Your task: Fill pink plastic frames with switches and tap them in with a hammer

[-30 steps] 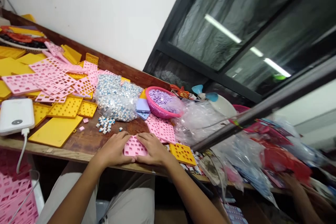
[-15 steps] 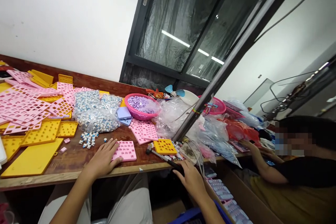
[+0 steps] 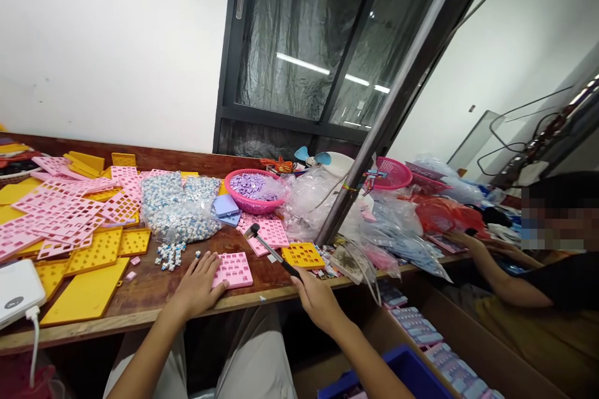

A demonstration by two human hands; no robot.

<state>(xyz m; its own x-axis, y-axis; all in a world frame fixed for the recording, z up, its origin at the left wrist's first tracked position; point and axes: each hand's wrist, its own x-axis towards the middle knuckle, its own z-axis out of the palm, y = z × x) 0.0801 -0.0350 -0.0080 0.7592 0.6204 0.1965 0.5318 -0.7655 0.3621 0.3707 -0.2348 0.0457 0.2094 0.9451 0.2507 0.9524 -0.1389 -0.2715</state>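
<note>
My right hand (image 3: 314, 294) is wrapped round the black handle of a hammer (image 3: 272, 252), whose dark head is raised a little above the table, pointing left and away from me. My left hand (image 3: 200, 283) lies flat with fingers spread at the left side of a pink plastic panel (image 3: 234, 270) with rows of square openings; its thumb touches the panel's near edge. Beyond the left hand sits a small heap of white and blue pieces (image 3: 170, 256). A yellow grid panel (image 3: 303, 255) lies just past the right hand, beneath the hammer's level.
Bags of white and blue pieces (image 3: 175, 212) and a pink basket of purple pieces (image 3: 255, 204) stand behind. Pink and yellow panels (image 3: 65, 209) pile up at left. A slanted metal pole (image 3: 374, 153) rises right of centre. At right, another person's arm (image 3: 491, 274) reaches over the table.
My right hand has lifted the hammer from near the table's edge, its head now higher and further left. The left hand stays by the pink panel. The camera view has shifted slightly.
</note>
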